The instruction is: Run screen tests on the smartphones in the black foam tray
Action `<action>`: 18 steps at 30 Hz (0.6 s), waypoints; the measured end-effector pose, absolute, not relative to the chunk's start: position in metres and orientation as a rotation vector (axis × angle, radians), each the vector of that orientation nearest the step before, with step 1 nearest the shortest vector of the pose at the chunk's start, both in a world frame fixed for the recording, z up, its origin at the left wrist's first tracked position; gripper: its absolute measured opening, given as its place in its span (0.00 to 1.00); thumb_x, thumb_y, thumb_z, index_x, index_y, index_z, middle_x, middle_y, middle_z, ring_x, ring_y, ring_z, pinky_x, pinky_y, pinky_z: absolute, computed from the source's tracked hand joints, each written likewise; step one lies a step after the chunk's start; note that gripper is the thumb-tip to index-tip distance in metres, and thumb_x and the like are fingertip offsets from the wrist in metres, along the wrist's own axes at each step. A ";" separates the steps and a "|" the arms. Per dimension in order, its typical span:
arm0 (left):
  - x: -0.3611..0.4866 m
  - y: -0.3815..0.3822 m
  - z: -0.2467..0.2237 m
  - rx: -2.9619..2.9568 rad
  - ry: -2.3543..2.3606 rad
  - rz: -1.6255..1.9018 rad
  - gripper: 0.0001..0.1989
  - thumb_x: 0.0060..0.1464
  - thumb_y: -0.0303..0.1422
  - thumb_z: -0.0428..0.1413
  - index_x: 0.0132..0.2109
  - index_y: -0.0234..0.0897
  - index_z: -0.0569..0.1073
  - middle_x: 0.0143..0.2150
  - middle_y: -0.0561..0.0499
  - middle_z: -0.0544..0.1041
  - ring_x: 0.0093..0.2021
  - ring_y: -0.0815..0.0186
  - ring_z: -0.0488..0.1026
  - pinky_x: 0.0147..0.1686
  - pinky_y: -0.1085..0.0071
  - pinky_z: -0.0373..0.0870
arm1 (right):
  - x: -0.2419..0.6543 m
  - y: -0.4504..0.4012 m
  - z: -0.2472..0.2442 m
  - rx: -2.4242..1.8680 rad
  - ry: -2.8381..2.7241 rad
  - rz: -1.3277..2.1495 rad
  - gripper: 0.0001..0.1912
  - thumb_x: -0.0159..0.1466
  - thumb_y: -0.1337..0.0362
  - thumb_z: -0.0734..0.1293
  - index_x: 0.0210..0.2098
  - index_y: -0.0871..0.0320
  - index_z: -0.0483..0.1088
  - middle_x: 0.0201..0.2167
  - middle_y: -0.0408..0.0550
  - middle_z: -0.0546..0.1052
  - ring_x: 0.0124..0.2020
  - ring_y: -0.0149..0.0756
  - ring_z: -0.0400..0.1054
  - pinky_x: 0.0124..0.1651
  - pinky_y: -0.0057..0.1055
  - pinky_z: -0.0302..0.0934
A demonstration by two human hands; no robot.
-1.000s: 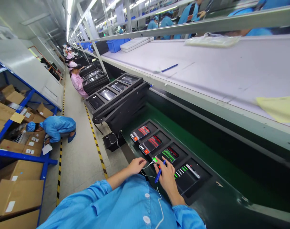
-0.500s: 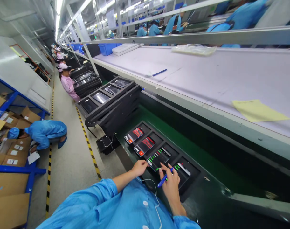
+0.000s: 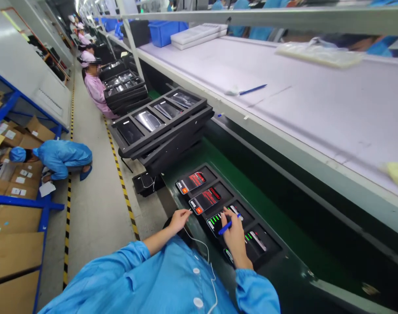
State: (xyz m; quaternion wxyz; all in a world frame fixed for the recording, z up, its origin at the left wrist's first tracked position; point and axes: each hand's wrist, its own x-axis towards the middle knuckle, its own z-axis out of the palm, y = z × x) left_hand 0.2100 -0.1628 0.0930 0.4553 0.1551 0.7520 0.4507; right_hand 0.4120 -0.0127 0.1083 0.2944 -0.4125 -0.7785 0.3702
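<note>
A black foam tray point(image 3: 220, 179) holds several phones in a row with their screens lit. Red text and an orange block show on the first phone point(image 3: 191, 183) and the second phone point(image 3: 204, 200). The third phone point(image 3: 214, 223) shows green lines, and so does the fourth phone point(image 3: 255, 242). My left hand point(image 3: 179, 220) pinches the end of a white cable point(image 3: 204, 242) just beside the lower corner of the second phone. Over the third phone is my right hand point(image 3: 234, 237), a blue pen point(image 3: 225, 227) held between its fingers, partly covering the screen.
Beyond the tray stands a stack of black trays point(image 3: 159, 117) with dark panels in them. A white shelf point(image 3: 303, 109) runs along the right, bearing a blue pen, a blue bin point(image 3: 166, 32) and a plastic-wrapped pack. On the left a co-worker in blue crouches by cardboard boxes point(image 3: 18, 222).
My left hand has moved from the third phone's edge towards the second phone's lower corner, and the cable end now shows. My right hand has shifted over the third phone. The view has tilted down.
</note>
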 end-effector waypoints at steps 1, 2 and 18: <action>0.206 -0.161 0.093 0.396 1.854 1.122 0.34 0.63 0.61 0.59 0.49 0.31 0.87 0.22 0.57 0.66 0.26 0.68 0.63 0.31 0.70 0.61 | 0.400 -0.001 0.108 -1.084 -2.085 1.015 0.26 0.76 0.38 0.59 0.51 0.53 0.72 0.60 0.61 0.80 0.62 0.54 0.72 0.65 0.54 0.65; 0.202 -0.160 0.093 0.404 1.854 1.127 0.34 0.63 0.61 0.60 0.49 0.31 0.87 0.23 0.56 0.68 0.27 0.67 0.64 0.33 0.70 0.61 | 0.389 0.009 0.107 -1.076 -2.097 1.032 0.27 0.76 0.37 0.58 0.51 0.53 0.72 0.60 0.61 0.79 0.62 0.54 0.72 0.65 0.54 0.65; 0.185 -0.153 0.099 0.366 1.777 1.076 0.27 0.64 0.54 0.60 0.50 0.34 0.88 0.30 0.49 0.80 0.35 0.61 0.75 0.38 0.68 0.70 | 0.345 0.062 0.092 -1.203 -2.164 1.128 0.28 0.73 0.35 0.58 0.47 0.52 0.71 0.63 0.63 0.79 0.57 0.52 0.78 0.61 0.50 0.70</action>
